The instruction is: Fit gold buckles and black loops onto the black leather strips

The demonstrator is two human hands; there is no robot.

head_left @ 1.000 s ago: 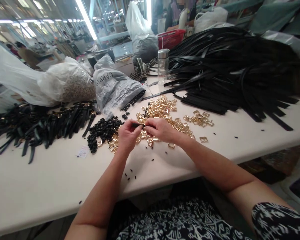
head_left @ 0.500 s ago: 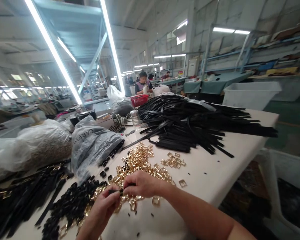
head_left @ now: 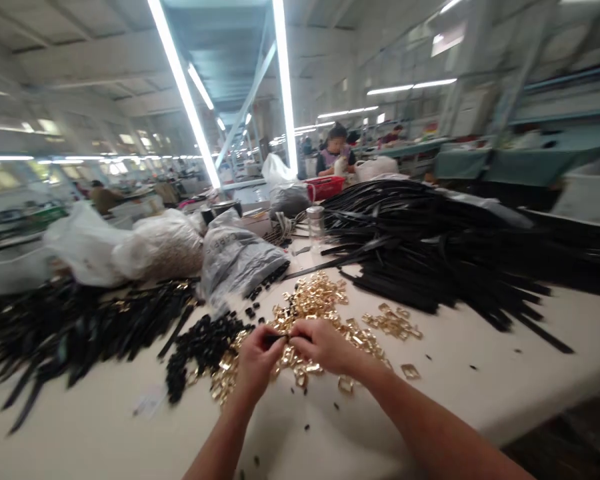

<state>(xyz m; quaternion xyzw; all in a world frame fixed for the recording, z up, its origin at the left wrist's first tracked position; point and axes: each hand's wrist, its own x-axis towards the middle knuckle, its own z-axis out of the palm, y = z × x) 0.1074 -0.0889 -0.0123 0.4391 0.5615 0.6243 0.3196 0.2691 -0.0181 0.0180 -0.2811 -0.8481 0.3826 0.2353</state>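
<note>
My left hand (head_left: 259, 360) and my right hand (head_left: 326, 344) meet over the near part of the buckle pile, fingers closed. Between them a short black strap (head_left: 274, 339) shows, pinched at both sides; most of it is hidden by my fingers. Gold buckles (head_left: 320, 293) lie heaped just beyond and around my hands, with a smaller group of gold buckles (head_left: 393, 321) to the right. Left of my hands spreads a heap of small black loops (head_left: 205, 343). Small black bits (head_left: 307, 427) lie scattered on the table near my forearms.
Long black straps (head_left: 430, 247) are piled at the right. Straps with gold buckles (head_left: 115, 327) lie at the left. Behind stand a grey plastic bag (head_left: 237, 257), a white bag (head_left: 155, 243), a glass jar (head_left: 315, 227) and a red basket (head_left: 325, 187). A person (head_left: 336, 152) sits farther back.
My view has swung to the left, so the scene has shifted right and more of the left straps shows. My hands stay together on the black strap.
</note>
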